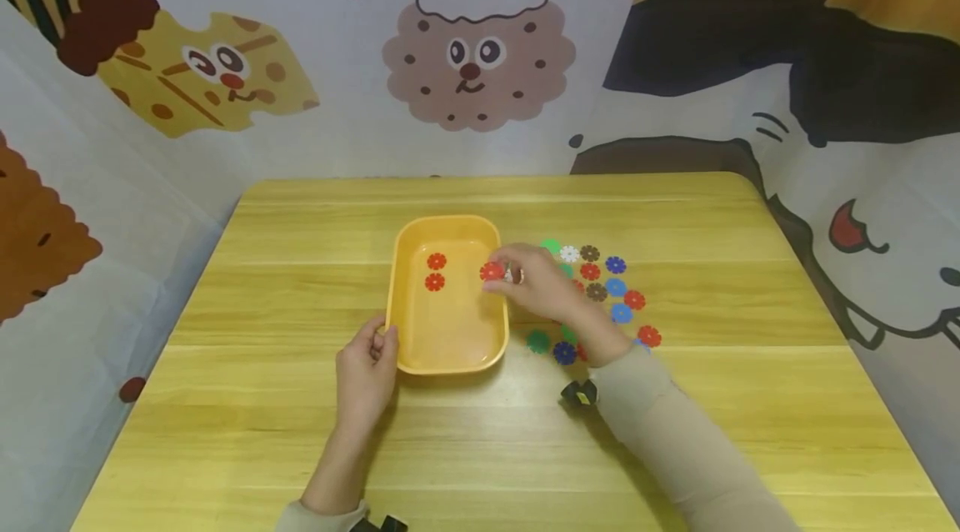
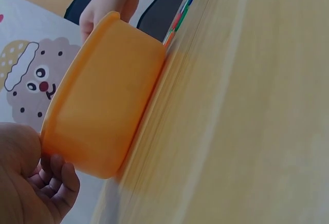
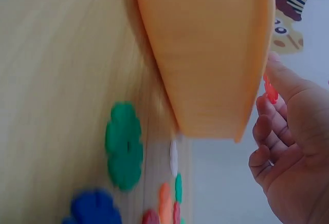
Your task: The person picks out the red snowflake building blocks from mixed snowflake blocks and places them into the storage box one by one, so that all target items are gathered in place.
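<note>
A yellow-orange plastic tray (image 1: 450, 371) stands on the wooden table, with two red notched plastic discs, one (image 1: 437, 261) just behind the other (image 1: 435, 282), lying on its floor. My left hand (image 1: 367, 378) grips the tray's left rim near the front corner; in the left wrist view its fingers (image 2: 64, 183) curl against the outer wall. Over the tray's right rim, my right hand (image 1: 543, 286) pinches a red notched disc (image 1: 492, 271) between thumb and fingertips. In the right wrist view that disc (image 3: 271, 89) is partly hidden by the thumb.
Right of the tray, several loose notched discs are spread over the table (image 1: 480, 449), among them a green one (image 1: 537, 341), a dark blue one (image 1: 565, 353), a brown one (image 1: 590, 253) and a red one (image 1: 649, 336). A cartoon-printed cloth (image 1: 337, 148) hangs behind the table.
</note>
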The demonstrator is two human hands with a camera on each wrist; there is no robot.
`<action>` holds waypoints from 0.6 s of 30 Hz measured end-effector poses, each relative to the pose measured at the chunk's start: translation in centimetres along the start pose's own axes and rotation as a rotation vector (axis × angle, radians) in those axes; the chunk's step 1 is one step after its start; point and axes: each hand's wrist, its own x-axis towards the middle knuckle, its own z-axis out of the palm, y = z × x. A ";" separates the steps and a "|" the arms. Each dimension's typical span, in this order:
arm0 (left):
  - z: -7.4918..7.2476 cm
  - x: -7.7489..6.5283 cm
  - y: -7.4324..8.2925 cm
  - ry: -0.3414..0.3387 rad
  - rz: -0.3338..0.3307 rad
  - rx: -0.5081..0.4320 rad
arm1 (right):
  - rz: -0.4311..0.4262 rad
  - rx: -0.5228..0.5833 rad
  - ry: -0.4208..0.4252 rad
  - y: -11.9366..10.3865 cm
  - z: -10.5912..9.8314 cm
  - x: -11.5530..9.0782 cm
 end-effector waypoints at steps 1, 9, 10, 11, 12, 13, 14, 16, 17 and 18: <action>0.0 0.0 0.0 0.000 -0.001 -0.001 | -0.004 0.005 -0.006 -0.2 0.2 0.2; 0.0 0.0 -0.2 -0.008 -0.003 -0.004 | 0.002 -0.021 -0.038 -1.6 1.6 1.1; 0.0 0.0 -0.2 -0.009 -0.003 -0.005 | -0.005 -0.028 -0.040 -1.8 1.7 1.3; 0.0 0.0 -0.2 -0.009 -0.003 -0.005 | -0.013 -0.031 -0.041 -1.9 1.9 1.4; 0.0 0.0 -0.2 -0.009 -0.003 -0.007 | -0.023 -0.035 -0.043 -2.0 2.1 1.5; 0.0 0.0 -0.2 -0.009 -0.004 -0.008 | -0.031 -0.040 -0.043 -2.1 2.2 1.7; 0.0 0.0 -0.2 -0.010 -0.002 -0.009 | -0.034 -0.047 -0.043 -2.2 2.4 1.9; 0.0 0.0 -0.2 -0.008 -0.002 -0.009 | -0.035 -0.061 -0.052 -2.4 2.7 2.3; 0.0 0.0 -0.2 -0.005 -0.002 -0.009 | -0.033 -0.065 -0.058 -2.5 2.8 2.5; 0.0 0.0 -0.2 -0.004 -0.002 -0.009 | -0.028 -0.068 -0.064 -2.6 3.0 2.7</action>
